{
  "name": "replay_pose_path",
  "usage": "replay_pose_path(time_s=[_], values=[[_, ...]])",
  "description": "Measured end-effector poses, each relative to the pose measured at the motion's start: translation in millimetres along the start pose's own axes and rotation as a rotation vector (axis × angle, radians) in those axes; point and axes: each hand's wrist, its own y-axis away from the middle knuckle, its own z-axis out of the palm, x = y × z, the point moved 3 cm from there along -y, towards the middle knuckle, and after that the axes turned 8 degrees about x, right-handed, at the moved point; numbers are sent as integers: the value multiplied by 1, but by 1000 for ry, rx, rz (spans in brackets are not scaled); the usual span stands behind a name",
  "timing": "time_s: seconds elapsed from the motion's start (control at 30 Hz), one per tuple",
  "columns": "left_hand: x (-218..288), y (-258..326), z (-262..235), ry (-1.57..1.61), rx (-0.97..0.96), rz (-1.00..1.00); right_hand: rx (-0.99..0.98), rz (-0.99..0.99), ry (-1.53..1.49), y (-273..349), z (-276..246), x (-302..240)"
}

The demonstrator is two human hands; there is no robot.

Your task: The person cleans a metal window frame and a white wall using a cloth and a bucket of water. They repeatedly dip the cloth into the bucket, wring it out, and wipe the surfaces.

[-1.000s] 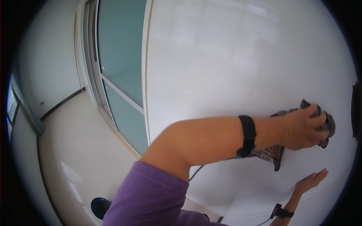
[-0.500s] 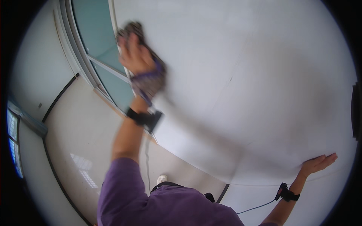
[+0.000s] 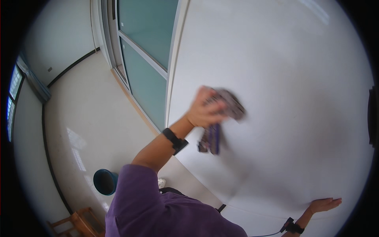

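My left hand (image 3: 206, 107) is closed on a bunched grey-brown cloth (image 3: 233, 105) with purple edging. Both are slightly blurred. Part of the cloth hangs below the fingers in front of a large white wall panel (image 3: 276, 79); whether it touches the surface there I cannot tell. Low on the right, my right hand (image 3: 325, 205) rests against the same panel, its fingers stretched out and holding nothing. Each wrist wears a black strap with a small device, and a cable runs from the right one.
Left of the panel is a sliding door (image 3: 148, 33) with green panes and pale frames. A dark teal bucket (image 3: 106, 182) stands on the pale floor (image 3: 89, 106), and a wooden stool or chair (image 3: 81, 222) is at the lower left. A dark object (image 3: 371, 116) sits at the right edge.
My left hand has brought the cloth from beside the door frame rightward and down across the panel. The view has shifted, bringing the bucket and wooden furniture into sight. My right hand stays on the panel.
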Motion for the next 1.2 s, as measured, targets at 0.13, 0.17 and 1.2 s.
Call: replay_pose_path(time_s=[0.13,0.17,1.2], values=[[-78,70,-53,-573,91,-588,-18,20,-60,0,1,-9],[-79,73,-51,-588,138,-666,-35,4,-76,-2,4,6],[238,-51,190,452,-298,204,-577,681,-577,58,-71,12]])
